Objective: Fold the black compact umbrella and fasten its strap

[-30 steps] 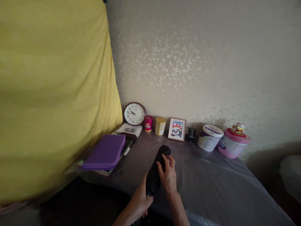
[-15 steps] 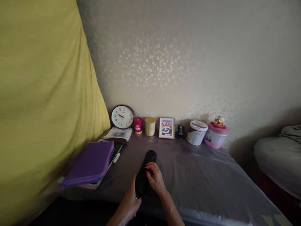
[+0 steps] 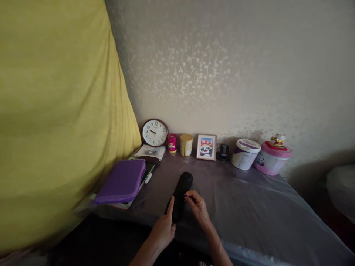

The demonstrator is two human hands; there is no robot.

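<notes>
A folded black umbrella (image 3: 183, 186) points away from me over the near part of the table, its lower end hidden by my hand. My left hand (image 3: 163, 227) is closed round that lower end, with the thumb along its left side. On the right side of the umbrella, my right hand (image 3: 199, 208) is closed in a pinch at its edge. A thin dark bit, perhaps its strap, shows at the fingertips, too small to make out well.
A purple zip folder (image 3: 120, 181) lies on books at the left, beside a white marker-like stick (image 3: 148, 178). Along the wall stand a clock (image 3: 155, 133), a pink can (image 3: 172, 143), a yellow-lidded can (image 3: 186, 145), a panda picture frame (image 3: 206, 147) and two tubs (image 3: 246, 154). A yellow curtain (image 3: 63, 111) hangs left.
The view has turned left, so everything sits further right. My right fingertips have drawn slightly away from the umbrella's middle to its right edge. My left hand still holds the lower end.
</notes>
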